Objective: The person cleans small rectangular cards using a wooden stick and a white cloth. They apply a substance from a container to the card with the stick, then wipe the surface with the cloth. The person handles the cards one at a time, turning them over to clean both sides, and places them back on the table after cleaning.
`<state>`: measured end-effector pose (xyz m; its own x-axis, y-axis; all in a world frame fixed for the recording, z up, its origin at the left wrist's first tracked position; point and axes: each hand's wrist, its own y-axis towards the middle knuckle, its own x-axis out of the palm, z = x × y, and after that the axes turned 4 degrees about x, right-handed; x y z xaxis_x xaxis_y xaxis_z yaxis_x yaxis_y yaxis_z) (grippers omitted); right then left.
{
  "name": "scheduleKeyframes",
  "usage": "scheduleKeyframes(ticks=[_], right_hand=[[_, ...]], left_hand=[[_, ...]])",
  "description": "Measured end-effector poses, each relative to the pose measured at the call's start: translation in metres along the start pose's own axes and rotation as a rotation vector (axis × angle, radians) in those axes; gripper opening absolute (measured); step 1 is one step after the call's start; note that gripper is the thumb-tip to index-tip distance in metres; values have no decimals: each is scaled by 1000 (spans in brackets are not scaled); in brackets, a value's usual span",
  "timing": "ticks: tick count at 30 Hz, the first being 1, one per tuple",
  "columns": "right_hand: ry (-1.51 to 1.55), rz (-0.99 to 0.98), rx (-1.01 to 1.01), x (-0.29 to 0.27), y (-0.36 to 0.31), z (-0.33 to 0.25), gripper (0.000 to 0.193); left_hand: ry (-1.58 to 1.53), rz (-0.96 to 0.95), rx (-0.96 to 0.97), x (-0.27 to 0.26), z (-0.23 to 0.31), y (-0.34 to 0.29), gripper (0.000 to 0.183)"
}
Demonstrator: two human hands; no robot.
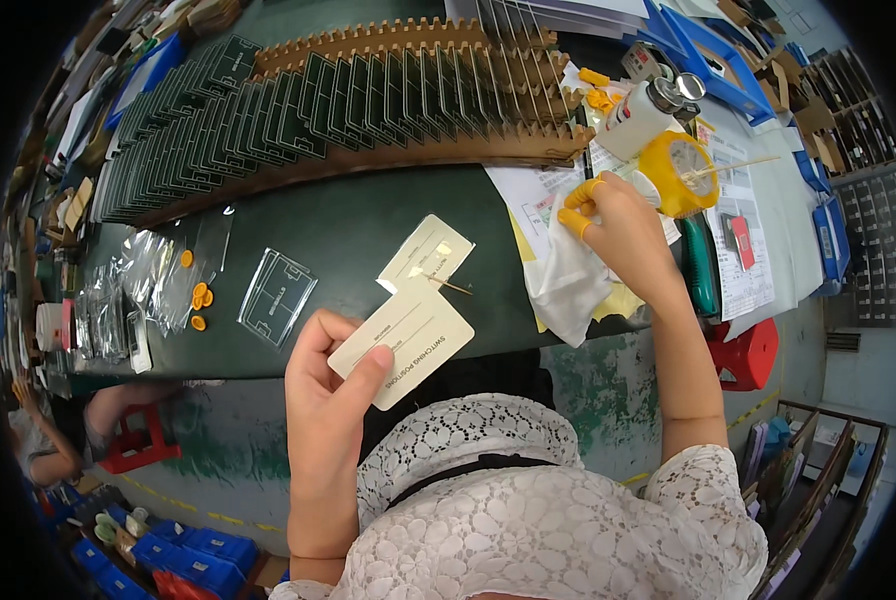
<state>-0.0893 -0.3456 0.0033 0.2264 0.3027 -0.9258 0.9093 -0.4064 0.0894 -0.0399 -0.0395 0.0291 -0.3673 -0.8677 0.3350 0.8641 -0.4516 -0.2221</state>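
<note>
Beyond both hands stands a slotted wooden rack (473, 150) of dark-green panels (363, 105). Beneath the right hand (623, 230), fingers curled, lies white cloth (571, 290); I cannot tell whether it grips. The left hand (328, 385) pinches a cream printed card (418, 340). Probably a wiping step; the next move calls for holding it steady.

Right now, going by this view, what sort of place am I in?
Probably a factory or assembly workshop: a brown slotted rack holds rows of matching dark panels on the workbench, and blue bins show at the lower left.
</note>
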Motion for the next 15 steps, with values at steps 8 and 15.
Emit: scheduleKeyframes(ticks=[8, 15], right_hand=[[297, -132, 246, -14, -4, 0, 20], [215, -105, 82, 5, 10, 8, 20]], left_hand=[[-3, 13, -29, 6, 1, 1, 14], [33, -38, -22, 10, 3, 1, 14]])
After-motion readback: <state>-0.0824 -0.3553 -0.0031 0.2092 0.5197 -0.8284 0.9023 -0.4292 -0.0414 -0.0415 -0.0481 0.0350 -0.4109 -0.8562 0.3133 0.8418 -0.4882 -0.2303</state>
